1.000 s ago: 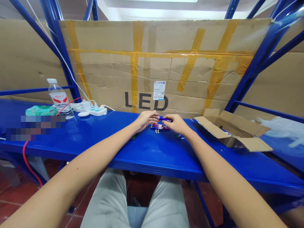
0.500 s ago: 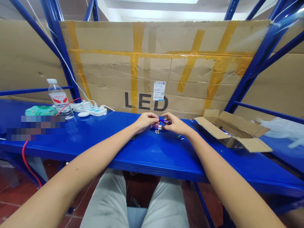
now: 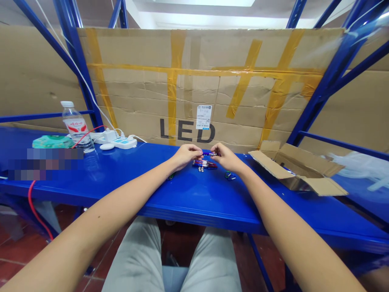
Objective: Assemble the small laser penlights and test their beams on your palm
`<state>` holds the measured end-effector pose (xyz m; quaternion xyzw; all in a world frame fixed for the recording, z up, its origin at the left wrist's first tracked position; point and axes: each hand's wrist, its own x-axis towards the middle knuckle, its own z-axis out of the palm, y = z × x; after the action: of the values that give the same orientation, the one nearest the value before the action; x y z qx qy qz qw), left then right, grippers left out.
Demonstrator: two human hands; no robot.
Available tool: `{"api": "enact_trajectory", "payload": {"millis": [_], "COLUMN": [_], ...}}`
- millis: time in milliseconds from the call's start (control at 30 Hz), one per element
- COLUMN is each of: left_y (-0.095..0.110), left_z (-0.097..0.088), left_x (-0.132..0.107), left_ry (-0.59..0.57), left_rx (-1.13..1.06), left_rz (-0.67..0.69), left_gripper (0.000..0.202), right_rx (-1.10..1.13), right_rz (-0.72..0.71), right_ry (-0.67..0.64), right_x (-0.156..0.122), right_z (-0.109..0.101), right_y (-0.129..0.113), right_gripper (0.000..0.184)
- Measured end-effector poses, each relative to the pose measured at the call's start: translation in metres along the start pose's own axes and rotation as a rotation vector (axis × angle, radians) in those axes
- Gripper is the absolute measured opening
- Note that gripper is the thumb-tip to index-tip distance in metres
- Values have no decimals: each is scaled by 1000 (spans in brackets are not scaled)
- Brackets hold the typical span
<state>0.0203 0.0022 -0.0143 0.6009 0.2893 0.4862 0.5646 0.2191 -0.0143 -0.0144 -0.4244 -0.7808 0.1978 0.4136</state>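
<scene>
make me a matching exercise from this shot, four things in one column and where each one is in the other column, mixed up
Things
1. water bottle
2. open cardboard box
3. small purple tube
4. white power strip

Places
A. pinched between the left hand and right hand
B. far left, beside the green pack
C. far right, flaps open
D. just right of the bottle, cables plugged in

Pairs: 1-B, 2-C, 3-A, 4-D
</scene>
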Motion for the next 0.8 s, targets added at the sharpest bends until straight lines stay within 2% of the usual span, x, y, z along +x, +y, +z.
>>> {"api": "enact_trajectory", "payload": {"millis": [300, 600, 800], "left_y": [0, -1, 1], "left_z": [2, -2, -6], "left_x": [-3, 1, 2], "left_ry": [-42, -40, -59], "left_rx": [-8, -40, -30], "left_rz": [-47, -86, -163], "left_gripper": [5, 7, 8], "right_rx": [3, 19, 100], "right_rz": [-18, 73, 15], "right_ry": [12, 35, 74], "right_x": [0, 0, -1], "right_z": [1, -1, -6], "right_y": [-1, -3, -4], "right_gripper": [20, 19, 20]}}
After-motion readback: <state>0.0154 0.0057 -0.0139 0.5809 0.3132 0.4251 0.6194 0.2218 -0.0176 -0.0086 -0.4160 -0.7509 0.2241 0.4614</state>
